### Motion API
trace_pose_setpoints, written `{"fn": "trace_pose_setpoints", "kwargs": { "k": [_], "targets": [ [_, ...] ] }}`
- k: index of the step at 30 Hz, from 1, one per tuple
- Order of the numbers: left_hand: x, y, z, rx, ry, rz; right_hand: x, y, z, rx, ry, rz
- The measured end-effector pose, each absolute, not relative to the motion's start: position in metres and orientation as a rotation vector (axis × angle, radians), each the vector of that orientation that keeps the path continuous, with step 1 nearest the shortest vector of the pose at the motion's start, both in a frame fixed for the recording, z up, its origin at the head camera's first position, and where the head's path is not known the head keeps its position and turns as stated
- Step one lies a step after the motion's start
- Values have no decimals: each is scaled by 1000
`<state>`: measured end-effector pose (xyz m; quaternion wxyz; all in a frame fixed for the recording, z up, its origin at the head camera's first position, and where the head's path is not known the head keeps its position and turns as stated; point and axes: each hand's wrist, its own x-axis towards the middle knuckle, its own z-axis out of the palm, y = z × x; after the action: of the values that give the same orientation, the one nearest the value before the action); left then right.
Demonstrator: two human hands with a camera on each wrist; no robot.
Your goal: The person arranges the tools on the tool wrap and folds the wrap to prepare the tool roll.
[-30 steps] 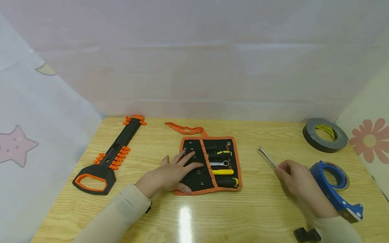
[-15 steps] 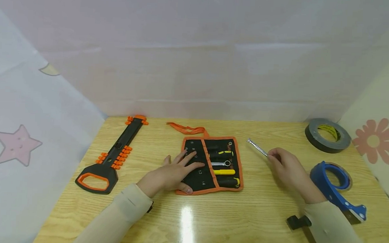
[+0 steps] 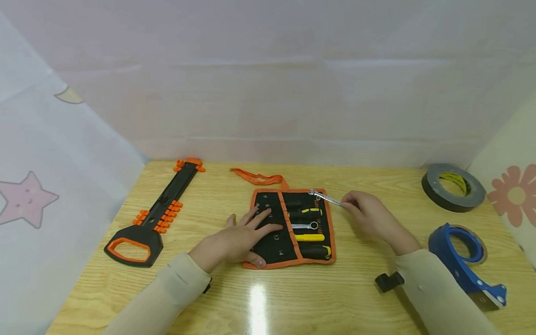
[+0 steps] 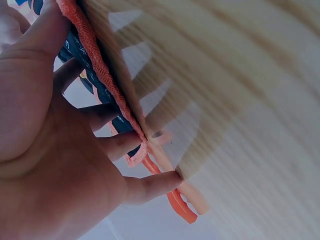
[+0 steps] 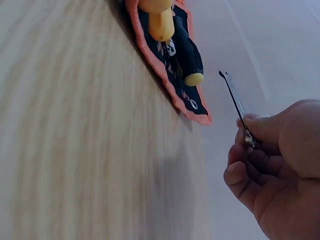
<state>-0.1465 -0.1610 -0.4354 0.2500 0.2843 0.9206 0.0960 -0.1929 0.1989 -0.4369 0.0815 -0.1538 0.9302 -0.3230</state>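
A black tool pouch (image 3: 284,242) with orange edging lies unrolled on the wooden table, its pockets marked with numbers. My left hand (image 3: 234,241) rests spread on its left half, fingers apart. In the left wrist view the little fingertip (image 4: 172,178) reaches past the pouch's edge to the table. Tools fill the right half's pockets: a silver ring-ended wrench (image 3: 305,226), a yellow handle (image 3: 309,237) and black-and-yellow handles (image 3: 314,252). My right hand (image 3: 372,218) pinches a small silver wrench (image 3: 328,197) by one end. Its open-jaw end overlaps the pouch's upper right corner in the head view.
An orange strap (image 3: 258,178) trails from the pouch's top. To the left lies a black rack with orange clips (image 3: 165,201). On the right are a grey tape roll (image 3: 470,192) and a blue tape dispenser (image 3: 455,267). A cloth wall (image 3: 268,152) borders the table's back.
My right hand has carried the small wrench leftward and slightly up, from the table's right side to the pouch's upper right corner. The left hand stays on the pouch.
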Motion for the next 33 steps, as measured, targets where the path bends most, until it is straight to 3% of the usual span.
{"fn": "trace_pose_setpoints", "kwargs": {
  "k": [33],
  "targets": [
    [-147,-163,-438,790,2519,247,-232,137,-440,-628,2826,-752]
  ]
}}
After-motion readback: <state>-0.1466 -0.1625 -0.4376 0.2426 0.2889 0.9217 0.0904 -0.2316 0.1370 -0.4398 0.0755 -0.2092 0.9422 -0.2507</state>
